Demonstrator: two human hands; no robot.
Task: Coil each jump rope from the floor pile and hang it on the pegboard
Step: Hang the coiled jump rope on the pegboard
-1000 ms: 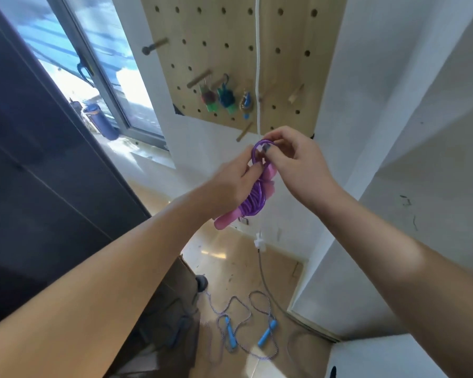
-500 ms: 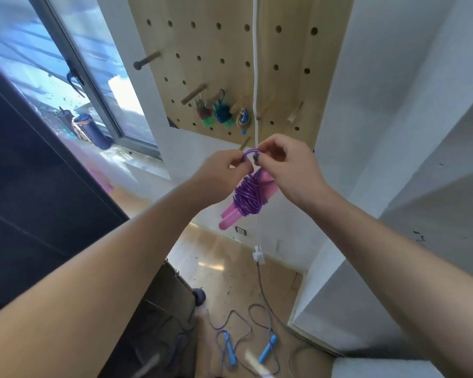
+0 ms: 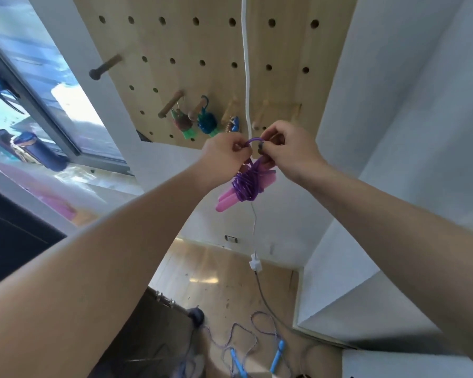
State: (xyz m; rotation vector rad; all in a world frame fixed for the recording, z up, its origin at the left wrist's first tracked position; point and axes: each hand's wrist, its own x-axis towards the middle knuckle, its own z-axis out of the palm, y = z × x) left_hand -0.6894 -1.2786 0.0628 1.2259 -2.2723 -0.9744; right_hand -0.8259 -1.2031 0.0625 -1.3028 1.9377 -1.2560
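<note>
Purple rope bundle: raised from chest height, in front of the wall below the pegboard, to the board's lower edge, just under the row of pegs. Top loop: now opened into a small arch between the two hands. Left hand: shifted from cupping the coil's side to pinching the loop's left end. Right hand: lifted with the bundle, grip on the loop's right end. Pink handles: now hanging free below the coil.

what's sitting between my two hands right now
In the head view, a small purple rope loop spans the gap between the left hand and right hand; both pinch it, the coiled bundle hanging below.
</note>
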